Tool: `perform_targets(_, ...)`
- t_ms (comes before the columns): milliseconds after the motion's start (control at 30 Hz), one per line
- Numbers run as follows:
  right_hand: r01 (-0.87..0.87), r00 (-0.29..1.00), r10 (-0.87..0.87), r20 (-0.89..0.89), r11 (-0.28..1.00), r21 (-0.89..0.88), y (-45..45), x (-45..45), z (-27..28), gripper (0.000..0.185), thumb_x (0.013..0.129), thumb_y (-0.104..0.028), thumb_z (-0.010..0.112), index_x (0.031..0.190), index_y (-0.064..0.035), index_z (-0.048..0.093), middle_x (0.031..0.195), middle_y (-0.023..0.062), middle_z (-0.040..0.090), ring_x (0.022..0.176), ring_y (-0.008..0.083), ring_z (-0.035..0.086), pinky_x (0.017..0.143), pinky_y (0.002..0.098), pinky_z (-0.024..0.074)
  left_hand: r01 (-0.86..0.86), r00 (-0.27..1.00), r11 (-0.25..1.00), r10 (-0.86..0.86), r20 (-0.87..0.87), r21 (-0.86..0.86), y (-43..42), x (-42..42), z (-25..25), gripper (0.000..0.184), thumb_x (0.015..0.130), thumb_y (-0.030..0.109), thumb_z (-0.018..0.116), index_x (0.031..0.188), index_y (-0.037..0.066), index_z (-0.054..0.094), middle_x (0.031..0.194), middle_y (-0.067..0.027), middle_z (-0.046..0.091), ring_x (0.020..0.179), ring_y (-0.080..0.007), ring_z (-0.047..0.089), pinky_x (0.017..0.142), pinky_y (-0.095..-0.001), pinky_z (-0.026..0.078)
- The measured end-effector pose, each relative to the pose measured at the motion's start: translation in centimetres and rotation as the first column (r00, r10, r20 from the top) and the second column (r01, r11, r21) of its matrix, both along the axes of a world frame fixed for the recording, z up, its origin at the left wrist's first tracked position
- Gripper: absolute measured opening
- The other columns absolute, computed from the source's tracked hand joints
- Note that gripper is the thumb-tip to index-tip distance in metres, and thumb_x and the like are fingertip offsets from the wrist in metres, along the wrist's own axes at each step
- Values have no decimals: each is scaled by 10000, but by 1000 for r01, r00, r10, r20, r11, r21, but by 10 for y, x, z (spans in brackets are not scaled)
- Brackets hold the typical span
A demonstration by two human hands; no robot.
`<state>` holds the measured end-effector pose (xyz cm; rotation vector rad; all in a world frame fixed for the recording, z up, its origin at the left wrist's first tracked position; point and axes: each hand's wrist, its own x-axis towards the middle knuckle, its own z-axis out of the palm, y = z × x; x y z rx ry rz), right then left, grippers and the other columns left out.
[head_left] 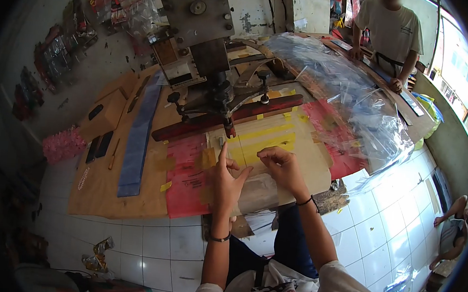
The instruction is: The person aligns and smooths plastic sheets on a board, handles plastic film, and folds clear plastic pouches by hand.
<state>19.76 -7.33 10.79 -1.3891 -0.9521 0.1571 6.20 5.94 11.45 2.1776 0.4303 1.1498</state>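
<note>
On the brown worktop [97, 199], under a dark metal machine [194, 21], a beige, yellow-taped sheet [314, 165] lies beside a red plastic sheet [182, 199], beneath the left hand [228, 182], thumb and index apart, and right hand [285, 172], fingertips together, contents unclear, near illegible black print [194, 184].

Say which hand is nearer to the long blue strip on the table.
Left. The left hand is to the right of the blue strip; the right hand is farther right, beyond the left hand.
</note>
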Motion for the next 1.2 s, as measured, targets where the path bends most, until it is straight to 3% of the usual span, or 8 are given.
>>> perform_targets(133,-2,1000,2,25,1000,-11,-1,-2,4,156,972,-27,696,1112,-26,764,1055,67,776,932,136,711,857,299,568,30,999,989,-32,-12,-145,2,3,-10,902,776,110,908,1557,66,460,703,-16,576,656,-135,550,712,-331,488)
perform_targets(267,26,998,-24,60,999,-42,-1,-4,5,155,950,-22,710,1095,-25,766,1004,84,760,857,149,701,799,309,567,3,995,1000,-4,-97,-6,3,3,-11,835,815,125,885,1540,64,475,738,-16,583,683,-149,547,724,-345,480)
perform_targets(367,29,997,-14,77,979,-202,-6,-7,17,287,933,-80,736,1219,-59,725,1080,113,730,960,218,697,894,354,542,-24,993,993,37,-113,113,3,4,-16,778,849,139,855,1526,56,482,769,-29,596,737,-193,575,773,-381,474)
perform_targets(467,412,770,-262,581,900,-141,-4,-18,8,532,897,-187,789,1377,-47,608,1178,141,697,1129,302,656,1024,446,472,-36,986,986,62,-156,163,-1,2,-10,737,875,152,824,1516,37,480,808,-45,612,808,-251,614,844,-427,461)
perform_targets(567,444,796,-223,563,847,-294,-18,-36,4,777,893,-374,788,1513,-39,459,1305,166,640,1274,342,559,1146,531,340,-25,983,984,56,-172,179,0,1,-9,715,886,151,811,1510,33,484,835,-50,624,834,-258,622,847,-429,463)
perform_targets(667,532,726,-250,641,795,-293,-27,-46,-4,875,867,-455,797,1506,23,440,1327,174,629,1274,352,558,1169,563,315,-24,983,984,55,-174,178,-1,2,-9,709,890,152,806,1508,24,483,842,-59,628,843,-265,626,855,-436,464)
perform_targets(967,518,749,-146,647,738,-433,-43,-53,10,854,862,-493,788,1493,-6,482,1267,158,609,1253,328,533,1114,531,336,-34,987,985,60,-151,169,-2,1,-11,748,888,194,813,1525,18,463,893,-99,638,869,-293,620,883,-453,457)
perform_targets(1200,555,744,-234,626,739,-383,-44,-53,6,744,819,-521,812,1347,-44,593,1282,159,572,1207,356,513,1032,495,367,-61,978,985,91,-189,159,-3,0,-12,801,862,240,848,1529,18,464,917,-100,636,874,-289,603,883,-440,453)
